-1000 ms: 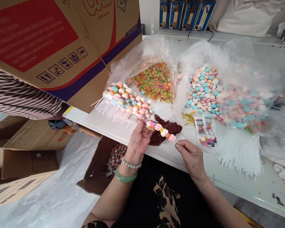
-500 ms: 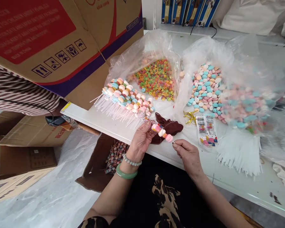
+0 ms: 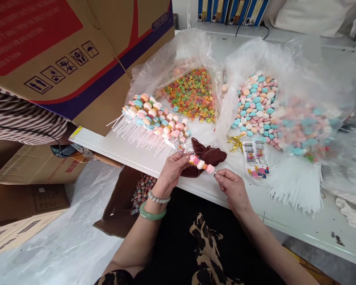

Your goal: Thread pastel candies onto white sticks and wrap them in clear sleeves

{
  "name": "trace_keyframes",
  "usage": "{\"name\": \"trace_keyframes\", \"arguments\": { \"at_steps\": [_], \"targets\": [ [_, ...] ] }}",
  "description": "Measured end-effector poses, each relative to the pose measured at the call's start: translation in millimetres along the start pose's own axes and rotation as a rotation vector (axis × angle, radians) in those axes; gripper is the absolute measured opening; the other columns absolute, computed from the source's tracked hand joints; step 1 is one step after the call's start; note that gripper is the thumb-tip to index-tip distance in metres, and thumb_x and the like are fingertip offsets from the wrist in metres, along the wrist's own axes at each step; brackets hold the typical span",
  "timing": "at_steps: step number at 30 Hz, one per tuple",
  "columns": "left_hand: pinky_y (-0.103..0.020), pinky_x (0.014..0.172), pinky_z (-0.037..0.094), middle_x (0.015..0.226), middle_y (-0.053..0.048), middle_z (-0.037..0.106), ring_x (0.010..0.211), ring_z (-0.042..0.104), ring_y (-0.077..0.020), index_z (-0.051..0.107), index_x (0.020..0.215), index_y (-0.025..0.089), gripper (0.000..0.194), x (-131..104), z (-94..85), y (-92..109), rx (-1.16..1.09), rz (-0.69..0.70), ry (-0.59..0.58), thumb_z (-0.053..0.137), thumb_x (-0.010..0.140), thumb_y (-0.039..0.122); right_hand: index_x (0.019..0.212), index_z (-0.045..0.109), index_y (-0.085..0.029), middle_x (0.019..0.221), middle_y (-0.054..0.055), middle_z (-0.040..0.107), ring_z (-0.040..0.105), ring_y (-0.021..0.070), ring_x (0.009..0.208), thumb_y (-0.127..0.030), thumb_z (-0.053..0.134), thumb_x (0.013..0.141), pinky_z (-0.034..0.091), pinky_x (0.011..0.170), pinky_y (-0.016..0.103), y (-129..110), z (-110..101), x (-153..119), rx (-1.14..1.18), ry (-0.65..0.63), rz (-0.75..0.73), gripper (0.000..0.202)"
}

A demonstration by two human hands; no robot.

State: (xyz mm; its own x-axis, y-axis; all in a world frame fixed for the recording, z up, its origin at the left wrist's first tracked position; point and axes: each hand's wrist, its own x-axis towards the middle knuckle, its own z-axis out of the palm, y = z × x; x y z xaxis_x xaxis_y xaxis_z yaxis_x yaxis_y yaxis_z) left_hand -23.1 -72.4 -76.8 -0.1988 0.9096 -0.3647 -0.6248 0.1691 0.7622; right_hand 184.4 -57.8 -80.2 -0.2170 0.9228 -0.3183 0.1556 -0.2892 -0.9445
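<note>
Between the two hands: a candy skewer (image 3: 206,167) of pink, white and orange pieces, held slanting above the near side of the white worktop (image 3: 344,71), with a printed wrapper (image 3: 193,159) over its upper end.
Left hand (image 3: 171,171): fingers pinching the wrapper; a beaded bracelet (image 3: 159,199) and a green bangle (image 3: 152,212) circle the wrist.
Right hand (image 3: 233,190): thumb and forefinger pinching the end of the skewer's white stick (image 3: 215,172).
Brown cloth (image 3: 214,156): crumpled on the worktop, behind the skewer in this view.
Finished skewers (image 3: 157,118): heaped to the left, their sticks toward the near edge.
Ring candies (image 3: 192,95): in an open clear bag beyond the heap.
Disc candies (image 3: 256,107): pastel, in clear plastic to the right.
Gold ties (image 3: 235,143): just beside the flat printed packets (image 3: 256,159).
Loose sticks (image 3: 296,188): fanned near the packets.
Large carton (image 3: 106,107): at the worktop's left end, beside a person in striped clothing (image 3: 23,122).
Open box (image 3: 118,213): below the worktop, with wrapped candy sticks (image 3: 144,190) inside.
Blue binders (image 3: 231,12): upright or leaning on the rear shelf (image 3: 287,33).
</note>
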Motion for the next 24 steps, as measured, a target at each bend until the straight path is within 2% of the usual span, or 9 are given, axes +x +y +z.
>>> {"name": "trace_keyframes", "arguments": {
  "at_steps": [2, 5, 7, 8, 10, 13, 18, 21, 24],
  "targets": [
    [-0.030, 0.079, 0.055, 0.082, -0.004, 0.074, 0.077, 0.069, -0.0157, 0.076, 0.084, 0.014, 0.026, 0, 0.9, -1, -0.002, -0.001, -0.011, 0.085, 0.064, 0.028, 0.070, 0.063, -0.019, 0.055, -0.002, 0.050, 0.044, 0.0111, 0.052, -0.034, 0.060, 0.083, 0.034, 0.053, 0.024, 2, 1, -4, -0.320, 0.114, -0.308, 0.020],
    [-0.029, 0.080, 0.056, 0.084, -0.003, 0.074, 0.076, 0.069, -0.0145, 0.075, 0.086, 0.015, 0.026, -1, 5.3, -3, -0.035, 0.008, 0.006, 0.085, 0.066, 0.029, 0.076, 0.067, -0.019, 0.060, 0.001, 0.059, 0.053, 0.0138, 0.059, -0.024, 0.053, 0.089, 0.037, 0.061, 0.026, 6, 3, -7, -0.719, 0.235, -0.687, 0.020],
    [-0.027, 0.079, 0.055, 0.084, -0.003, 0.074, 0.075, 0.068, -0.0131, 0.075, 0.085, 0.015, 0.025, -1, 8.4, -4, -0.057, 0.015, 0.019, 0.085, 0.066, 0.028, 0.077, 0.067, -0.019, 0.059, 0.002, 0.060, 0.054, 0.0140, 0.059, -0.019, 0.051, 0.089, 0.037, 0.060, 0.026, 8, 5, -7, -0.824, 0.253, -0.797, 0.020],
    [-0.026, 0.079, 0.055, 0.083, -0.003, 0.073, 0.074, 0.068, -0.0126, 0.074, 0.083, 0.015, 0.024, -1, 9.3, -5, -0.065, 0.020, 0.018, 0.085, 0.066, 0.029, 0.077, 0.067, -0.019, 0.058, 0.001, 0.060, 0.053, 0.0138, 0.058, -0.018, 0.051, 0.090, 0.037, 0.060, 0.026, 9, 7, -7, -0.820, 0.240, -0.796, 0.020],
    [-0.026, 0.077, 0.054, 0.082, -0.003, 0.072, 0.074, 0.067, -0.0124, 0.073, 0.080, 0.014, 0.023, 0, 9.6, -7, -0.082, 0.035, 0.006, 0.083, 0.069, 0.030, 0.076, 0.065, -0.020, 0.060, 0.000, 0.058, 0.052, 0.0133, 0.057, -0.022, 0.052, 0.090, 0.037, 0.060, 0.026, 8, 9, -7, -0.700, 0.168, -0.689, 0.019],
    [-0.027, 0.076, 0.054, 0.087, -0.004, 0.073, 0.077, 0.067, -0.0137, 0.073, 0.089, 0.015, 0.027, 3, 6.0, -9, -0.103, 0.055, 0.023, 0.081, 0.071, 0.034, 0.073, 0.062, -0.021, 0.058, -0.002, 0.052, 0.046, 0.0118, 0.054, -0.031, 0.057, 0.086, 0.036, 0.055, 0.025, 2, 11, -5, -0.315, 0.007, -0.339, 0.018],
    [-0.027, 0.075, 0.053, 0.083, -0.005, 0.073, 0.075, 0.066, -0.0145, 0.074, 0.086, 0.014, 0.030, 6, 0.1, -8, -0.048, 0.065, 0.032, 0.084, 0.066, 0.034, 0.069, 0.058, -0.019, 0.044, -0.010, 0.034, 0.021, 0.0051, 0.039, -0.038, 0.073, 0.065, 0.012, 0.039, 0.021, -4, 10, 6, 0.320, -0.187, 0.265, 0.025],
    [-0.027, 0.076, 0.053, 0.082, -0.005, 0.073, 0.075, 0.066, -0.0144, 0.074, 0.083, 0.014, 0.028, 5, 2.6, -9, -0.010, 0.066, 0.009, 0.084, 0.067, 0.034, 0.070, 0.055, -0.019, 0.040, -0.012, 0.031, 0.015, 0.0029, 0.036, -0.035, 0.077, 0.060, 0.007, 0.038, 0.019, -5, 8, 12, 0.478, -0.322, 0.450, 0.029],
    [-0.028, 0.077, 0.052, 0.080, -0.006, 0.073, 0.074, 0.067, -0.0153, 0.074, 0.084, 0.013, 0.029, 3, 8.9, -12, 0.012, 0.067, -0.010, 0.083, 0.068, 0.036, 0.070, 0.053, -0.020, 0.040, -0.013, 0.030, 0.014, 0.0027, 0.036, -0.034, 0.077, 0.060, 0.007, 0.037, 0.019, -4, 10, 13, 0.515, -0.403, 0.522, 0.029]
  ]
}}
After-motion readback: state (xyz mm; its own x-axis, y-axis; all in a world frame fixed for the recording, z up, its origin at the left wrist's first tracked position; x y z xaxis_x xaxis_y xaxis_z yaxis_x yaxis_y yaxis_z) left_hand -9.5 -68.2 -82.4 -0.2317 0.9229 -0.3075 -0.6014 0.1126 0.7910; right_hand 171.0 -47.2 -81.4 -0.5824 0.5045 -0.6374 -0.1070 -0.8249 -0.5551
